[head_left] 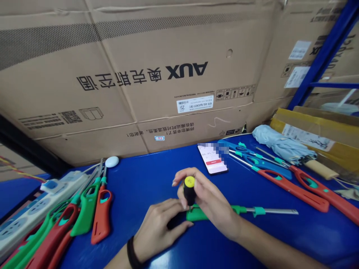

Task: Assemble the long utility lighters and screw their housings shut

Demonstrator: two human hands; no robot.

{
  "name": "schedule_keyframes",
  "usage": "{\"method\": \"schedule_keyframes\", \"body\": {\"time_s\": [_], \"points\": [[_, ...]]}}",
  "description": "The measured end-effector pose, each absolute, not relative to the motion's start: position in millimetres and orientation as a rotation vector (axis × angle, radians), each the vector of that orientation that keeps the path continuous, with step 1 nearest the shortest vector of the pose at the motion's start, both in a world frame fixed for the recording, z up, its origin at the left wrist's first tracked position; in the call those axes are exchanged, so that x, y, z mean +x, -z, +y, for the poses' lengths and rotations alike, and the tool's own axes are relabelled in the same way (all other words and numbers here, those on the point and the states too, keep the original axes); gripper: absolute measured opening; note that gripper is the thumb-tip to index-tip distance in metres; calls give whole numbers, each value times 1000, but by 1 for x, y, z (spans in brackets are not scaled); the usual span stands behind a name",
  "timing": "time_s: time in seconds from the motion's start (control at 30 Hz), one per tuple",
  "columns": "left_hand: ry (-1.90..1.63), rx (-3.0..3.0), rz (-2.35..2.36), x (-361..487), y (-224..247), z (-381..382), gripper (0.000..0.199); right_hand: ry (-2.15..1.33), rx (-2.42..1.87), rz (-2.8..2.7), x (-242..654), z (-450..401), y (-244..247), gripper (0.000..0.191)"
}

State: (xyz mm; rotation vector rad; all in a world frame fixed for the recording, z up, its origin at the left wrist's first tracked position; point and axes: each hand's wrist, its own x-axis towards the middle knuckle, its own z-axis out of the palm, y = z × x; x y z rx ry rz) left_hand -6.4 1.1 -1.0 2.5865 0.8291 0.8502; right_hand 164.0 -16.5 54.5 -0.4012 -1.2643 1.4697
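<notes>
A green long-nosed gas lighter [196, 213] lies flat on the blue table, its metal tube pointing right. My right hand [209, 196] is closed around the handle of a screwdriver [189, 186], black with a yellow end. The screwdriver stands upright, its tip down at the left end of the green lighter. My left hand [162, 224] steadies that same end, fingers above and thumb below it. A black band circles the left wrist. Part of the lighter's body is hidden under my right hand.
Several red and green lighters [102, 216] lie at left beside a white power strip [36, 209]. A phone [213, 160] rests behind my hands. Red and blue lighters [291, 186], a folded light-blue umbrella [283, 144] and a yellow box [333, 138] are at right. A large cardboard box [140, 97] stands behind.
</notes>
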Motion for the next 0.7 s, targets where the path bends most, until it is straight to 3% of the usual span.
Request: {"method": "schedule_keyframes", "body": {"time_s": [0.07,0.17,0.43,0.57,0.7], "points": [[-840,2584,827,-7,0,1,20,-1470,-405,-1302,165,-17,-56,29],[-846,2599,806,-7,1,1,15,-1414,-410,-1314,165,-19,-57,17],[-822,2566,817,-7,3,2,17,-1317,-484,-1457,167,-17,-53,37],[-816,2572,814,-8,3,2,18,-1277,-430,-1392,163,-17,-51,16],[-834,2576,792,-8,2,1,17,-1283,-446,-1329,160,-19,-49,24]]}}
